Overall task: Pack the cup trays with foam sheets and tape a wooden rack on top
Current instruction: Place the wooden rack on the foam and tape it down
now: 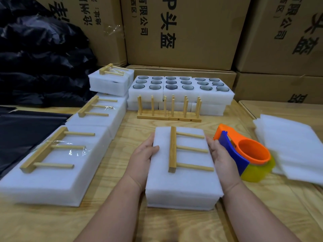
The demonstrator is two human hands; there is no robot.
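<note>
A white foam-wrapped cup tray pack point(183, 182) lies in front of me on the wooden table. A wooden rack point(173, 149) with three pegs lies flat on top of it, with no tape visible on it. My left hand point(143, 158) grips the pack's left edge, thumb on top. My right hand point(222, 158) holds its right edge. An orange and blue tape dispenser point(244, 152) with yellowish tape sits just right of my right hand. A stack of loose foam sheets point(293, 149) lies at the far right.
Three packs with racks taped on top point(56, 165) point(99, 112) point(111, 79) line the left side. Open foam trays of dark cups point(180, 86) stand at the back, with upright wooden racks point(169, 110) before them. Black plastic bags point(35, 58) and cardboard boxes point(183, 32) surround the table.
</note>
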